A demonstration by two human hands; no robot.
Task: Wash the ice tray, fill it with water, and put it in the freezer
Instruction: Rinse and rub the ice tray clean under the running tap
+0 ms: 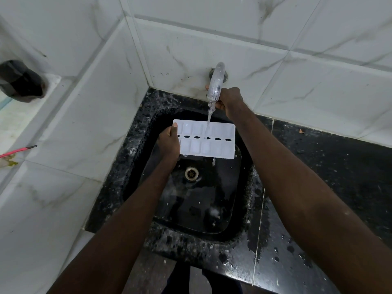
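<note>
A white ice tray (210, 143) with two rows of compartments and a line of dark oval holes is held level over the black sink (137, 145). My left hand (169, 143) grips its left end, thumb on top. Water runs from the chrome tap (216, 81) onto the tray's upper row and drips off its near edge. My right hand (230, 100) is curled around the tap just behind the spout.
The sink's drain (191, 173) lies below the tray. Wet black granite counter (331, 166) stretches to the right. White marble-look tiles (212, 39) cover the walls. A dark object (21, 81) sits on a ledge at far left, with a red wire (19, 150) below it.
</note>
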